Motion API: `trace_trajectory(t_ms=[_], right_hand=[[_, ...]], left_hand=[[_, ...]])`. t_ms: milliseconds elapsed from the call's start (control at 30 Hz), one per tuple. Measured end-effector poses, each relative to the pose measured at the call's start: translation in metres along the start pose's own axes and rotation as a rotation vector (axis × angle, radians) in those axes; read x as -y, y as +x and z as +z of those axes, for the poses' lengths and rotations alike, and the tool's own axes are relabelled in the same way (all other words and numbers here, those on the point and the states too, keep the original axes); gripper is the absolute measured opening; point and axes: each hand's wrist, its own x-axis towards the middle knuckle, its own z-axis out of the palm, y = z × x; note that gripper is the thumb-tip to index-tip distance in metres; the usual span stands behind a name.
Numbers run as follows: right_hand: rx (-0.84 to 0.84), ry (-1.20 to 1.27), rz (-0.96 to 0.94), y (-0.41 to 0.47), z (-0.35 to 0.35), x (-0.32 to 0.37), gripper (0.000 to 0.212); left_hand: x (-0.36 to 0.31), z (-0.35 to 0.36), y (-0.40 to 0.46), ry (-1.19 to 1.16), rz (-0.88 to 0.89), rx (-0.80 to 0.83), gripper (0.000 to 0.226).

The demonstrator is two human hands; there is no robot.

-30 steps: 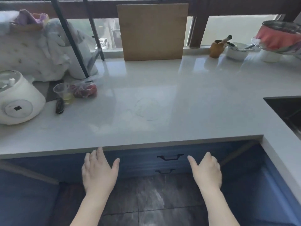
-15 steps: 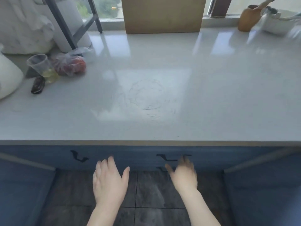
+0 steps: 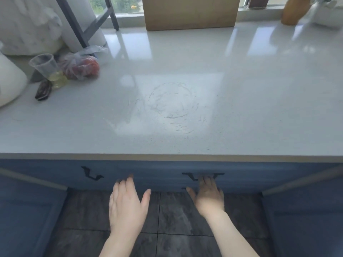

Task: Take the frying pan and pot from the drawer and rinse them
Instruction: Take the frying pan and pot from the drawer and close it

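Blue drawer [image 3: 167,175], black handle [image 3: 203,175] at right hand [image 3: 208,196] fingertips

left hand [image 3: 128,204] flat, right hand [image 3: 208,196] reaching forward

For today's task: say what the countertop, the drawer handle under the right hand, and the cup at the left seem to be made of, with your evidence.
Countertop: probably polished stone or quartz; pale grey, finely speckled, glossy enough to mirror the window.
Drawer handle: likely black metal, matt; thin, dark and angular, though blurred.
Cup: clear thin plastic; see-through walls, with yellowish liquid at the bottom.
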Motion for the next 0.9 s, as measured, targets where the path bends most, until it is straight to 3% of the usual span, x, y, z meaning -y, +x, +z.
trace_trajectory(t_ms=[133,267,400,567,733,900], right_hand=[[0.003,0.002,0.012,-0.008,0.002,0.001,0.074],[0.049,-0.045,-0.008,-0.029,0.009,-0.005,0.081],[0.113,-0.019,-0.035,-0.03,-0.005,-0.014,0.078],[0.207,-0.11,-0.024,-0.03,-0.02,-0.011,0.114],[0.166,-0.171,-0.046,-0.018,-0.025,-0.007,0.089],[0.154,-0.216,-0.027,-0.026,-0.018,-0.009,0.089]], left_hand=[[-0.001,-0.004,-0.003,-0.017,0.039,-0.018,0.065],[0.003,-0.011,-0.009,-0.093,0.092,-0.135,0.063],[0.011,-0.021,-0.016,-0.117,0.108,-0.204,0.075],[0.016,-0.031,-0.011,-0.1,0.027,-0.196,0.083],[0.019,-0.032,-0.001,-0.065,0.007,-0.167,0.088],[0.025,-0.024,-0.009,-0.041,0.004,-0.146,0.09]])
